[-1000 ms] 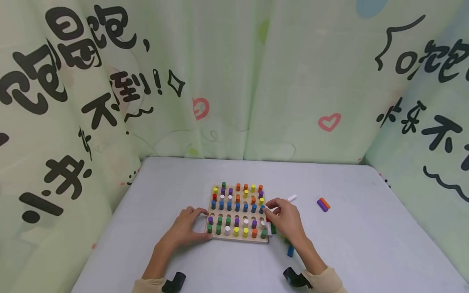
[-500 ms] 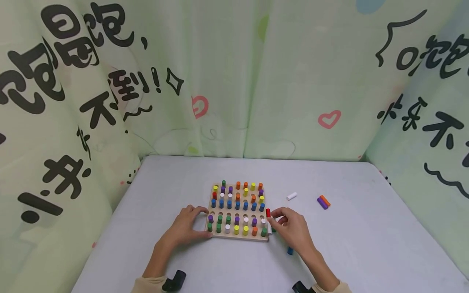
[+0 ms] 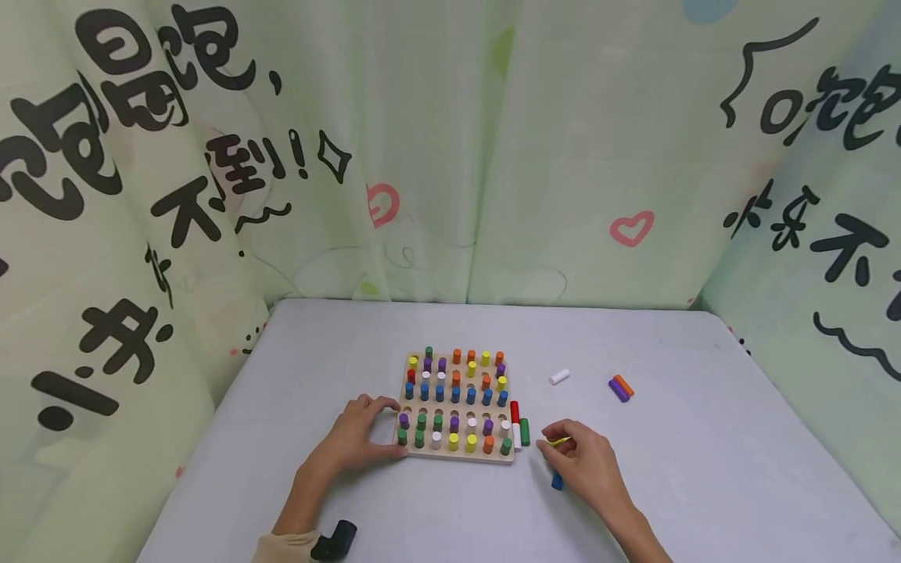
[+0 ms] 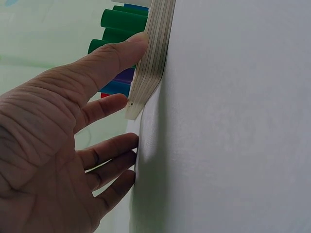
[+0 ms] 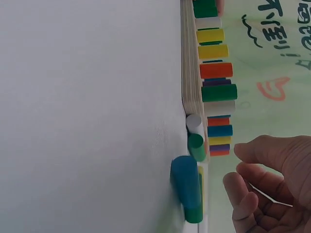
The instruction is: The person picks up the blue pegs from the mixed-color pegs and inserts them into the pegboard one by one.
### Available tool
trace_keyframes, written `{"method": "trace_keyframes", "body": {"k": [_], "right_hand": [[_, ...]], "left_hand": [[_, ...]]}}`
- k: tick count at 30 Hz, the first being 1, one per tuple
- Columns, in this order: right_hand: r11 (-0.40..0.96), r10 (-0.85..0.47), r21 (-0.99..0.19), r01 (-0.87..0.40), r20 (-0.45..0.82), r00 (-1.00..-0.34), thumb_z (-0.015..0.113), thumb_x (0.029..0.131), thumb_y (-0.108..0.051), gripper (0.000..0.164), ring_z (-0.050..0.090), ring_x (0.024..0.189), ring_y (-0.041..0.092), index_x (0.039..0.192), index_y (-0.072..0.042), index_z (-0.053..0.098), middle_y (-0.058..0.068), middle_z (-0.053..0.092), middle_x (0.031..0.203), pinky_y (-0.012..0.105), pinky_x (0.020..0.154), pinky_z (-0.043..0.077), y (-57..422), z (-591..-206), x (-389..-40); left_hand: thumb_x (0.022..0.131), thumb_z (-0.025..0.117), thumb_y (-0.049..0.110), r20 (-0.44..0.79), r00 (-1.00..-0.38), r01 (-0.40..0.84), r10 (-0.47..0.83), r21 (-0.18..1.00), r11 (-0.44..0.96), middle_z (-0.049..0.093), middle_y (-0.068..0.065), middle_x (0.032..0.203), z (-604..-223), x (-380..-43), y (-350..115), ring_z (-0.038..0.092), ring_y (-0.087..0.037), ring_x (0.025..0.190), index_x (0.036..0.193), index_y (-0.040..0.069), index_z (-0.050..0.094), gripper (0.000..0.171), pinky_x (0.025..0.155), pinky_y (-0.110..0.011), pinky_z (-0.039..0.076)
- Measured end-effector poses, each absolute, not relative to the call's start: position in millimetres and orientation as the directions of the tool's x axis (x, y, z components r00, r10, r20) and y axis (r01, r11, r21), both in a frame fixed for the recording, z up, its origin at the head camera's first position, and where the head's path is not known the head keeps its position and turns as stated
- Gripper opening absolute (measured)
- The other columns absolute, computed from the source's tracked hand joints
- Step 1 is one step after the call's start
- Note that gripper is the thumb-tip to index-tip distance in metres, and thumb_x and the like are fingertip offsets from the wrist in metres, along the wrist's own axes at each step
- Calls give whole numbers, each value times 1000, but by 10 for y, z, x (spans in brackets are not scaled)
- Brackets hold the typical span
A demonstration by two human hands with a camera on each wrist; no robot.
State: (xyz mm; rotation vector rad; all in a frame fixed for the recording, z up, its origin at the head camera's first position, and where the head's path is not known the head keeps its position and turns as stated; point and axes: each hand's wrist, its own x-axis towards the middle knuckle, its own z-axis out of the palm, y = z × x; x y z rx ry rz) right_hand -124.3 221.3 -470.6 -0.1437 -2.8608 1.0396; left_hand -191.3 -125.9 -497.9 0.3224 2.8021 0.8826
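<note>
A wooden pegboard (image 3: 457, 458) with rows of colored pegs lies on the white table in the head view. My left hand (image 3: 359, 438) rests at its left side, thumb at the near corner and index finger farther up the edge. The left wrist view has the thumb on the layered wood (image 4: 156, 43), with the other fingers extended. To the board's right, my right hand (image 3: 580, 461) hovers over a yellow peg (image 3: 560, 442), partly hidden by the fingers. In the right wrist view, thumb and fingers are apart with nothing between them. A blue peg (image 3: 558, 481) lies just below that hand.
Against the board's right side lie a red peg (image 3: 515, 410), a white peg (image 3: 517, 438) and a green peg (image 3: 525, 432). Farther back are another white peg (image 3: 559, 377) and a purple peg (image 3: 619, 390) beside an orange peg (image 3: 624, 385). A printed curtain (image 3: 436, 156) surrounds the table (image 3: 338, 336).
My right hand has moved away from the board's right edge, toward the right and nearer me, uncovering the red, white and green pegs. My left hand has stayed at the board.
</note>
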Motion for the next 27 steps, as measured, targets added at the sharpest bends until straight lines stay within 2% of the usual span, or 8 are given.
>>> {"method": "trace_keyframes", "body": {"k": [4,12,20,27], "right_hand": [[770,132,-632,91,18,-991,81,86,-13,20,59,75,12,102,-6,73,2,71,92,23,63,47,2319,-4720,-1188],[788,118,-601,135,-68,-991,82,86,-13,26,60,77,12,108,-5,71,4,71,104,24,65,49,2465,-4756,-1105],[794,54,-597,117,-122,-991,87,81,-16,38,58,78,12,113,-7,69,1,67,106,23,64,48,2523,-4787,-1068],[797,5,-598,86,-136,-991,86,82,-18,35,56,80,11,113,-11,70,-1,64,107,21,65,48,2518,-4814,-1049]], "left_hand": [[73,91,45,-114,-959,146,259,582,800,56,-5,114,-4985,-1915,-1256,50,-26,111,128,26,62,65,98,-53,49],[74,91,44,-110,-960,149,259,581,800,56,-6,114,-4988,-1922,-1246,51,-27,112,129,25,62,65,99,-54,49],[74,91,44,-111,-960,145,258,592,793,56,-5,116,-5003,-1906,-1257,50,-27,113,129,26,62,65,99,-54,49],[74,91,44,-115,-959,141,260,599,788,55,-5,114,-4969,-1885,-1262,50,-27,111,129,25,62,65,98,-54,49]]}}
